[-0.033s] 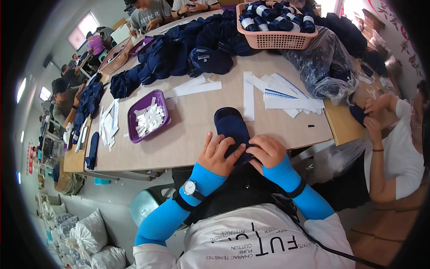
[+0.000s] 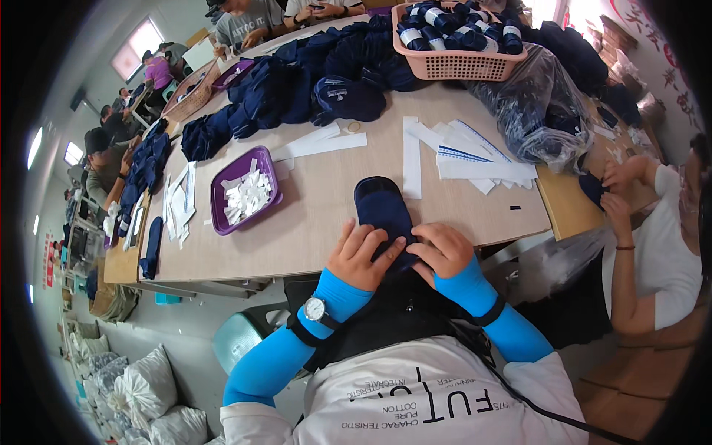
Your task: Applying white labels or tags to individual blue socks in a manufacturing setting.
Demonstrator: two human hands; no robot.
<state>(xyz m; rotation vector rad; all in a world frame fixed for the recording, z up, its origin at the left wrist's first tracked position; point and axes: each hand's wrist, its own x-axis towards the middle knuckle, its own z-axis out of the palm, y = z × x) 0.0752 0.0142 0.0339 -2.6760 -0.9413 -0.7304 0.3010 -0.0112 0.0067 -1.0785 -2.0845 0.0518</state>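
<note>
A dark navy cloth piece [image 2: 386, 206], which looks like a folded cap with a rounded, darker brim at its far end, lies flat at the table's near edge. My left hand [image 2: 360, 256] presses on its left side, thumb stretched across the cloth. On the other side, my right hand [image 2: 445, 252] pinches the near right edge between thumb and fingers. Both hands meet over the near part, so the fold beneath the fingers is hidden. Blue sleeves cover my forearms.
Left of the cap is a purple basket [image 2: 276, 194] of white paper pieces. White strips [image 2: 475, 159] lie at the right. Navy caps [image 2: 348, 100] are heaped behind, beside a pink basket [image 2: 463, 68] of rolled navy bundles and a clear plastic bag [image 2: 538, 111]. A co-worker [image 2: 653, 245] sits at the right.
</note>
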